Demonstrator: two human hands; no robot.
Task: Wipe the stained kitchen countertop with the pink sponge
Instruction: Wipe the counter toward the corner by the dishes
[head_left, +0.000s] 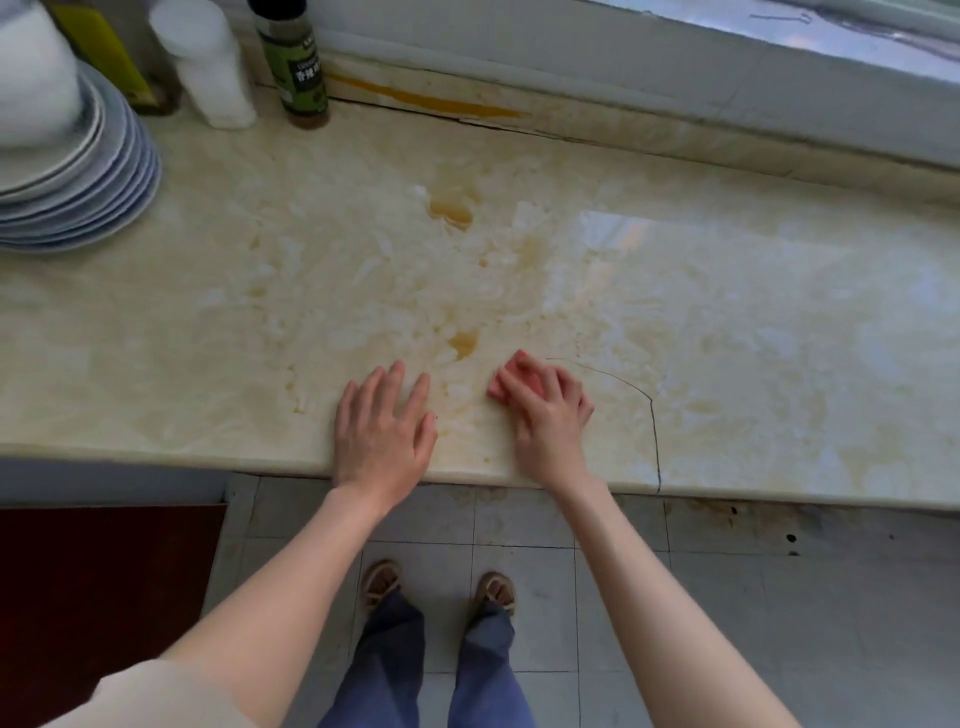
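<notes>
The pale marble countertop (727, 322) carries wet smears and yellow-brown stains, with one stain (453, 210) near the middle and a smaller stain (463, 343) closer to me. A pink sponge (510, 375) lies near the front edge, mostly covered by my right hand (545, 415), whose curled fingers grip it and hold it down on the surface. My left hand (382, 431) rests flat on the counter beside it, fingers straight and spread, holding nothing.
A stack of plates (98, 176) stands at the far left. Behind it are a white bottle (208, 67) and a green-labelled spice jar (298, 62). A window ledge (649, 78) runs along the back. A thin crack (653, 431) crosses the counter right of my hand.
</notes>
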